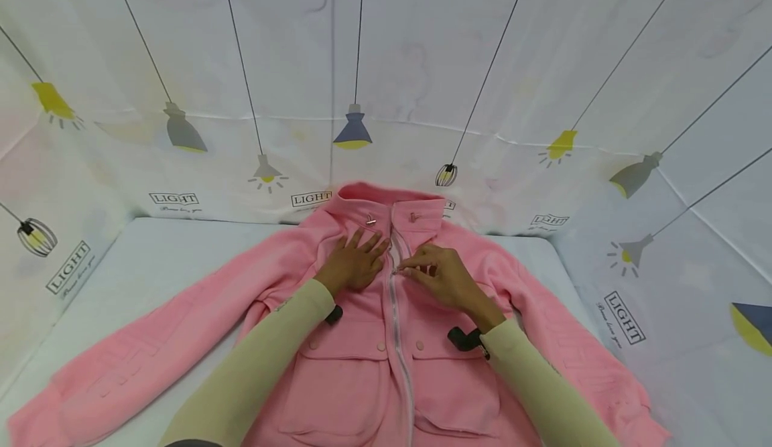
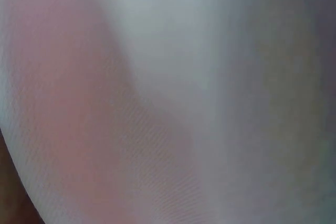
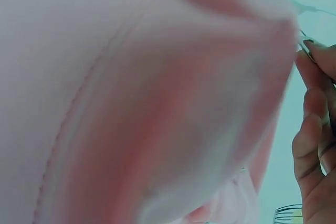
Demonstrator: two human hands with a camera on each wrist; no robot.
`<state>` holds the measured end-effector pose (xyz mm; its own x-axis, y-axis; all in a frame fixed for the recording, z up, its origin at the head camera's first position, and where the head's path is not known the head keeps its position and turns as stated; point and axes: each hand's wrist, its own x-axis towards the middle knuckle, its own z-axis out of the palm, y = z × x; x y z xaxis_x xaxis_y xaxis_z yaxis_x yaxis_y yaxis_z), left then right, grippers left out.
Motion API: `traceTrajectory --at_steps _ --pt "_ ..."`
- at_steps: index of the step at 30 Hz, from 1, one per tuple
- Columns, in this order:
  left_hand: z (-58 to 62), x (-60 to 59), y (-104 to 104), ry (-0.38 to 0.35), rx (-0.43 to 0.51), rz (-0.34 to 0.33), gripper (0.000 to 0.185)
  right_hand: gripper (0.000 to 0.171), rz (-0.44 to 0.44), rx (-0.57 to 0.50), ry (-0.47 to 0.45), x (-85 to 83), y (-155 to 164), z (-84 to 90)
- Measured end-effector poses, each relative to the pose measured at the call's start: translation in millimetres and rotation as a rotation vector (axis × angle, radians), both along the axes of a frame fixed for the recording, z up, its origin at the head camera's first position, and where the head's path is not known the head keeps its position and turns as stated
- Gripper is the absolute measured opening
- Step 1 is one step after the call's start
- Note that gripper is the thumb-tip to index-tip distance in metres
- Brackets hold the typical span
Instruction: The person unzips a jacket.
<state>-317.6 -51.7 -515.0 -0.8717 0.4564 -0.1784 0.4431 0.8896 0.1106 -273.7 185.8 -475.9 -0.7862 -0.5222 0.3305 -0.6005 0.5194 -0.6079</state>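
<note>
Jacket point(image 1: 364, 320), pink, lies spread face up across the table point(image 1: 181, 246), its collar point(image 1: 422, 207) at the far edge and its sleeves point(image 1: 175, 320) reaching out to both sides. We see the zip point(image 1: 400, 346) run down the middle as one line below the pull point(image 1: 395, 271); above the pull its two edges part, and something whitish shows between them. We find the right hand point(image 1: 443, 276) pinching the pull between thumb and finger. The left hand point(image 1: 356, 263) rests on the chest just beside the zip, wide, its fingers spread and holding nothing. Above the hands we see a metal toggle point(image 1: 370, 220) on the collar; below them, two flap pockets point(image 1: 338, 393), one on each side of the zip. Pale sleeves cover the person's forearms point(image 1: 259, 360), with a black device point(image 1: 464, 338) near the right wrist. Beyond the table we see a white cloth point(image 1: 404, 51), printed with hanging lamps point(image 1: 353, 127) and the word LIGHT. In the left wrist view we make out only blurred pink and pale fabric.
</note>
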Motion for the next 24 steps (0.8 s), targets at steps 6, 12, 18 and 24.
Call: traceTrajectory --at_steps 6,12,18,24 --pt "3.1 0.5 1 -0.007 0.005 -0.007 0.058 0.016 0.063 -0.041 0.020 11.5 2 5.9" --pt "1.3 1.6 -5 -0.024 0.052 -0.009 0.058 0.018 0.061 -0.015 0.151 14.2 7 1.0" --pt "3.7 30.2 -14 0.013 0.152 -0.069 0.058 0.020 0.012 0.012 0.247 20.4 12 -3.2" --pt "7.1 69.9 -15 0.009 0.251 -0.109 0.057 0.020 -0.036 0.090 0.374 25.1 13 -9.6"
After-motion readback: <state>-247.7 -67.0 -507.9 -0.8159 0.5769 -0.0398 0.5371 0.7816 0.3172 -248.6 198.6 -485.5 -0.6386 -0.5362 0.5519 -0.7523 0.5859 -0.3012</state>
